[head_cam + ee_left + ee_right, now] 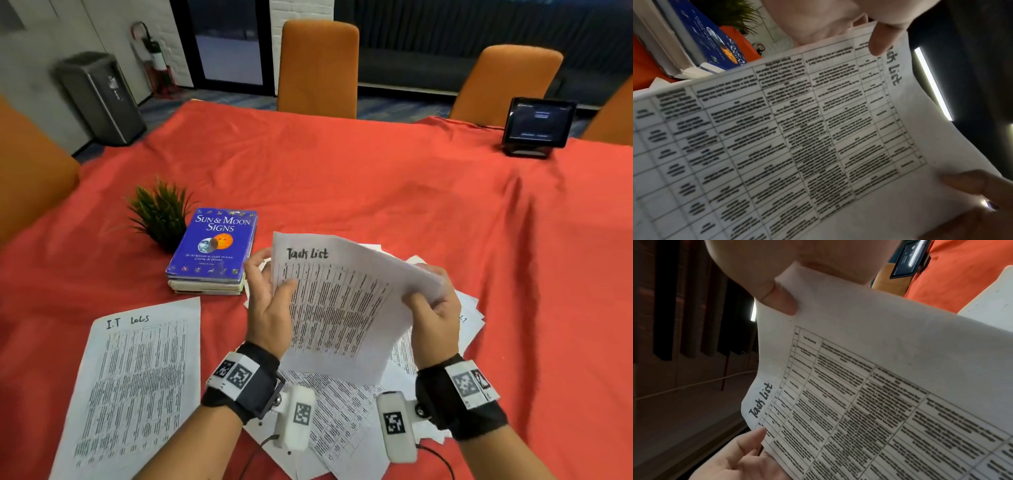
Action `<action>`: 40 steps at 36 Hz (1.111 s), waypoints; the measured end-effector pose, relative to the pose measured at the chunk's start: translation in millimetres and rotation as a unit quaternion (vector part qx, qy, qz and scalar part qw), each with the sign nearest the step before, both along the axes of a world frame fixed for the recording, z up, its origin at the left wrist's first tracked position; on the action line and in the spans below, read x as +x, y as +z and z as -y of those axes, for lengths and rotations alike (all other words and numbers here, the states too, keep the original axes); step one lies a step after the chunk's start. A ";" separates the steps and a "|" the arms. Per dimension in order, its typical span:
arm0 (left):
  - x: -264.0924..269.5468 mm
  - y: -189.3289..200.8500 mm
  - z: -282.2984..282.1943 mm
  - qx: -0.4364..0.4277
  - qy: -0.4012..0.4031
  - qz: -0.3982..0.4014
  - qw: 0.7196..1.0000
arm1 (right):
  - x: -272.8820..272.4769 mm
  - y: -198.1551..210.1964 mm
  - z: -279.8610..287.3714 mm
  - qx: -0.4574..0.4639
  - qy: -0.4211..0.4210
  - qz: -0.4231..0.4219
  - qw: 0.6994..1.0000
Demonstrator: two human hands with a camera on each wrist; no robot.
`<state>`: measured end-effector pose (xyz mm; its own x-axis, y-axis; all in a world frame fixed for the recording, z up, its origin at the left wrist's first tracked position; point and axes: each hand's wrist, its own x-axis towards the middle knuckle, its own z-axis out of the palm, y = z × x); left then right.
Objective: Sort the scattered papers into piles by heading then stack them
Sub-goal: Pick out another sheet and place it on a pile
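A sheet headed "Task List" (339, 301) is held up above the table by both hands. My left hand (270, 301) pinches its left edge, thumb on the printed face. My right hand (431, 308) pinches the right edge between thumb and fingers. The wrist views show the same Task List sheet (797, 138) (869, 394) close up, with a thumb on each edge. Below it lies a scattered heap of printed papers (342, 421). A single sheet headed "I.T logs" (137, 383) lies flat at the near left on the red tablecloth (376, 178).
A blue book "Sun & Moon Signs" (215, 243) lies on another book left of the hands, next to a small green plant (161, 212). A tablet on a stand (537, 123) sits at the far right. Orange chairs (318, 68) line the far edge.
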<state>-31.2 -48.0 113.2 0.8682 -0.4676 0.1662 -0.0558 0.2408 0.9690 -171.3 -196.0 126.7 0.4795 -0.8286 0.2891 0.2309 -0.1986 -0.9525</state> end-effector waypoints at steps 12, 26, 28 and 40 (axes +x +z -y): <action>-2.5 -22.2 -5.4 0.108 0.008 -0.024 0.994 | -2.5 -16.0 -11.7 0.034 -0.004 -0.070 0.997; -1.5 7.3 -12.7 0.051 0.103 0.057 0.992 | 11.2 32.4 -32.2 -0.097 -0.025 0.028 0.995; -2.8 -2.5 -14.2 0.058 0.096 0.057 0.992 | 14.2 19.6 -33.1 -0.064 -0.011 0.014 0.998; 15.7 -75.8 -32.4 0.247 0.037 -0.023 0.968 | 25.1 -26.2 -29.1 0.041 0.037 -0.075 0.996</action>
